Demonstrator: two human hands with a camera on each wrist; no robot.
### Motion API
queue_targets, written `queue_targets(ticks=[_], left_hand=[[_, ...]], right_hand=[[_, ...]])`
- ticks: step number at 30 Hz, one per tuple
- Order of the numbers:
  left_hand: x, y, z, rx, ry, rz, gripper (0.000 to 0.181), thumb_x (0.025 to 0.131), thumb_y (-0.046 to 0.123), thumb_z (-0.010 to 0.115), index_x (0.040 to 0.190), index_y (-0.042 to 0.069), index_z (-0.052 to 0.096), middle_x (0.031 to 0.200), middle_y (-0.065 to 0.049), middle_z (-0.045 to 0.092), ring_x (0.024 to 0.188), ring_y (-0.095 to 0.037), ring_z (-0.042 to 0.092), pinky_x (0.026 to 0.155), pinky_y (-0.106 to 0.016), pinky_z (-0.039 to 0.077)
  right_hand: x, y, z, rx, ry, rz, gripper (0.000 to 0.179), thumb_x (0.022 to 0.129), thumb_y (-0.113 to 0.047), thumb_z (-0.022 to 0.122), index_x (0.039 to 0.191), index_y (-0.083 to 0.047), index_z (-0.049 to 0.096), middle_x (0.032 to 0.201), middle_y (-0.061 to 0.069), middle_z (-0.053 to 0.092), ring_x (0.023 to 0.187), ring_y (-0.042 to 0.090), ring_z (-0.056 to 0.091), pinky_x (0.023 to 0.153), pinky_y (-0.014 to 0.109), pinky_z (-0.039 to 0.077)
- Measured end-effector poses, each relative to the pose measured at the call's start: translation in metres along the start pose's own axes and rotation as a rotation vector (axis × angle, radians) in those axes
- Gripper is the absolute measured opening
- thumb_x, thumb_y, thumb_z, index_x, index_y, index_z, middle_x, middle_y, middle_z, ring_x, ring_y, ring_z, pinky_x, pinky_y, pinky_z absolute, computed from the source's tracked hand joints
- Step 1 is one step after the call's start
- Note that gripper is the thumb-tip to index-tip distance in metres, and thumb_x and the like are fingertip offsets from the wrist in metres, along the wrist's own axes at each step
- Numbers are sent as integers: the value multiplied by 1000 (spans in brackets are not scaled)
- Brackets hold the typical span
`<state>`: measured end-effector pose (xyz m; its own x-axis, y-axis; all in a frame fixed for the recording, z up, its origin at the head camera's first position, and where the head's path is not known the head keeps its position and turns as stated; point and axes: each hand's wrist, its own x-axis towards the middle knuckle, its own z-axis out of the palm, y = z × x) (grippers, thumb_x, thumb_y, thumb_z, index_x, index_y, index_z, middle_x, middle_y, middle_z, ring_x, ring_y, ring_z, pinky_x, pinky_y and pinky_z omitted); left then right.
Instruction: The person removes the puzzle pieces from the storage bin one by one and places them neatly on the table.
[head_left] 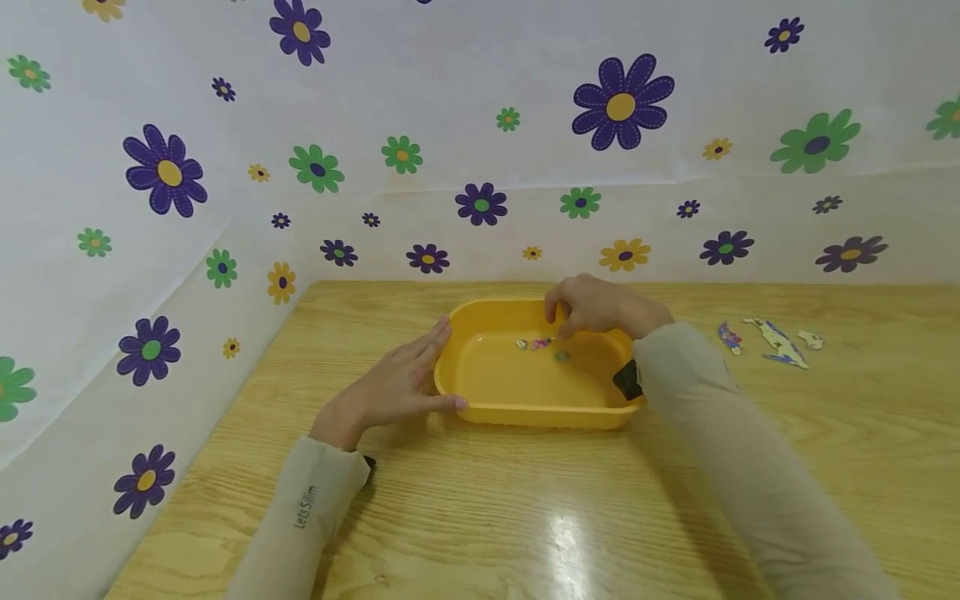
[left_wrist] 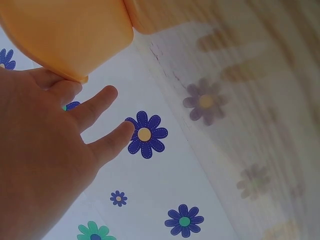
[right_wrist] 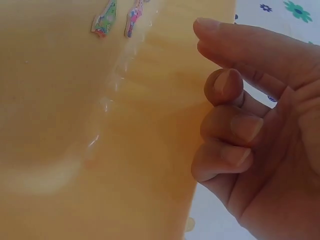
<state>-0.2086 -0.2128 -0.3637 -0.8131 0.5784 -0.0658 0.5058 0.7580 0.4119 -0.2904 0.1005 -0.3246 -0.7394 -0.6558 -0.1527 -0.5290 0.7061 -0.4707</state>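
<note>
A yellow plastic basin [head_left: 517, 415] with rounded corners stands on the wooden table. My left hand [head_left: 397, 383] spans its left end, fingers fairly straight along the outer side and thumb at the front rim. In the left wrist view, fingers touch the basin's rim [left_wrist: 75, 77] while others stretch free below. My right hand [head_left: 596, 304] hangs over the basin's back right part, its fingers loosely bent with nothing seen between them. Small flat cut-out pieces lie on the basin floor: a pink one [right_wrist: 134, 17], a green one [right_wrist: 105, 20] and a whitish one [head_left: 521, 343].
Several flat, irregular scraps, including a long whitish one [head_left: 780, 342] and a colourful one [head_left: 729, 338], lie on the table [head_left: 825, 450] right of the basin. Flower-patterned sheeting [head_left: 450, 92] rises behind and along the left table edge. A dark device [head_left: 628, 380] sits at my right wrist.
</note>
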Motion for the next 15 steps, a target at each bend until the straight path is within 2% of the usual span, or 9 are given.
queue_targets(ticks=[6,15], left_hand=[[0,0,1,8,8,5,116,87,78,55,162,1,10,169,-11,4,153,-34,13,121,-58,15],[0,1,1,6,11,21,113,89,73,59,162,2,10,169,-9,3,153,-34,14,121,-57,16]], right_hand=[[3,2,8,-72,-26,6,15,85,-3,75,100,-1,73,86,7,61,73,20,51,67,32,45],[3,9,18,-115,-84,-48,9,80,-2,78,87,-2,72,93,7,66,75,19,49,68,30,45]])
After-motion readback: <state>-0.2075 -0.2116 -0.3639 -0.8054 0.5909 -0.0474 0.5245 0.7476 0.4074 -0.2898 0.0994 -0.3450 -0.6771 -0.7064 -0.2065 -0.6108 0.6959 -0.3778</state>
